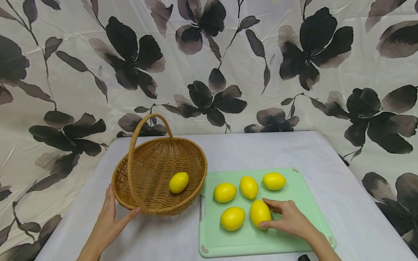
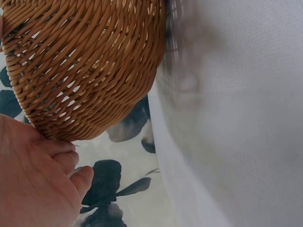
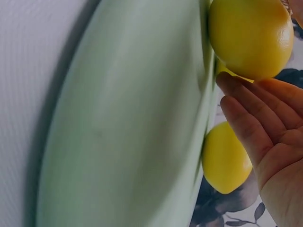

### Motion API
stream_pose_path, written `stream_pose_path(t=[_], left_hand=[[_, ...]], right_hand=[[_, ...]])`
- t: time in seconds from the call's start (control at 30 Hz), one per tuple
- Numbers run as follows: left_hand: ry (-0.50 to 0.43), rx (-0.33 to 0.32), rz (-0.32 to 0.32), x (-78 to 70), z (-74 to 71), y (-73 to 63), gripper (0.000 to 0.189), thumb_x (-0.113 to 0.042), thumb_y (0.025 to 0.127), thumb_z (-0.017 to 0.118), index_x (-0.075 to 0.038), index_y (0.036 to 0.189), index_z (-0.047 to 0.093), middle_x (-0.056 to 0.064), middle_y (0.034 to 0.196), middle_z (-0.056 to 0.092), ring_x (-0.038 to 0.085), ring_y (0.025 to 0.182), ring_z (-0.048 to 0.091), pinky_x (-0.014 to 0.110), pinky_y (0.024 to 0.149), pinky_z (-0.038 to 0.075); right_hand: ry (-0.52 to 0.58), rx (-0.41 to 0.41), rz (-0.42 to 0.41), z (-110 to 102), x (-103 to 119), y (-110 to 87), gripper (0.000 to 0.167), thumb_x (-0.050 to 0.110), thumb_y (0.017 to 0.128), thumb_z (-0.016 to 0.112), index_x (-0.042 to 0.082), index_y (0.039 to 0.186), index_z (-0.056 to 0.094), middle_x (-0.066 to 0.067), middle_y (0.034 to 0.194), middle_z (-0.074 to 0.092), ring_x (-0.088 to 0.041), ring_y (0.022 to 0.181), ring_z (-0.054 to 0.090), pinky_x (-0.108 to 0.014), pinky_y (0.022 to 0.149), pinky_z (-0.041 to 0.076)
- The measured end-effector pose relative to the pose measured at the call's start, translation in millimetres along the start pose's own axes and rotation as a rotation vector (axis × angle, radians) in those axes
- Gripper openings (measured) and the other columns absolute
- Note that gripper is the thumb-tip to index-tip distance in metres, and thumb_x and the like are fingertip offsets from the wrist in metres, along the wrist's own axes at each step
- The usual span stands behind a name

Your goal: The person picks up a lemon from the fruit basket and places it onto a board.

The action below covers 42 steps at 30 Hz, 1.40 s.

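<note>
On the left stands a wicker basket (image 1: 153, 207) with an arched handle. One yellow lemon (image 1: 179, 182) lies inside it. My left hand (image 1: 107, 219) holds the basket's near left side, thumb at the rim and fingers along the outer wall. In the left wrist view, the fingertips of the left hand (image 2: 42, 175) meet the woven wall. My right hand (image 1: 290, 217) grips a lemon (image 1: 260, 214) on a green cutting board (image 1: 241, 244), thumb on its near side and fingers beyond it. The right wrist view has this lemon (image 3: 251, 38) above the right hand's fingers (image 3: 246, 123).
Several other lemons lie on the board, among them one beside the gripped lemon (image 1: 232, 218) and one at the far right (image 1: 274, 181). A white cloth covers the table (image 1: 261, 150). Behind hangs a floral curtain (image 1: 248, 72). A small black object (image 1: 304, 257) shows at the bottom edge.
</note>
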<state>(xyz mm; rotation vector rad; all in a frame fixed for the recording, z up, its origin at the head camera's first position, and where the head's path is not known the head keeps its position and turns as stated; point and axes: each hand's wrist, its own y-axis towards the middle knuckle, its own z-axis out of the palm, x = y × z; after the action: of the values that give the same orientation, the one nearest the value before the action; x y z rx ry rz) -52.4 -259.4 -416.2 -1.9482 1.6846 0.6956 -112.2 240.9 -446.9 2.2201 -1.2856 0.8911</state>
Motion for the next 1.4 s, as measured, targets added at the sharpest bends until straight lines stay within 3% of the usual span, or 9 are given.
stream_pose_path(t=[0.73, 1.4], left_hand=[[0.008, -0.026, 0.043, 3.5, 0.1, 1.2, 0.115, -0.045, 0.089, 0.064, -0.005, 0.147, -0.026, 0.020, 0.155, -0.026, 0.045, 0.144, -0.016, 0.071, 0.110, 0.005], [0.012, -0.018, 0.031, 1.8, -0.5, 1.7, 0.116, -0.046, 0.089, 0.064, -0.005, 0.147, -0.027, 0.021, 0.155, -0.026, 0.047, 0.144, -0.015, 0.073, 0.109, 0.007]], right_hand=[[-0.047, -0.185, -0.084, -4, -1, 8.0, 0.072, 0.034, 0.068, 0.086, -0.004, 0.124, 0.062, -0.015, 0.114, 0.070, -0.035, 0.103, 0.068, -0.041, 0.084, 0.057], [-0.138, -0.273, -0.107, -3, -3, 8.5, 0.080, 0.038, 0.061, 0.089, 0.000, 0.126, 0.062, -0.011, 0.125, 0.066, -0.032, 0.113, 0.063, -0.048, 0.088, 0.055]])
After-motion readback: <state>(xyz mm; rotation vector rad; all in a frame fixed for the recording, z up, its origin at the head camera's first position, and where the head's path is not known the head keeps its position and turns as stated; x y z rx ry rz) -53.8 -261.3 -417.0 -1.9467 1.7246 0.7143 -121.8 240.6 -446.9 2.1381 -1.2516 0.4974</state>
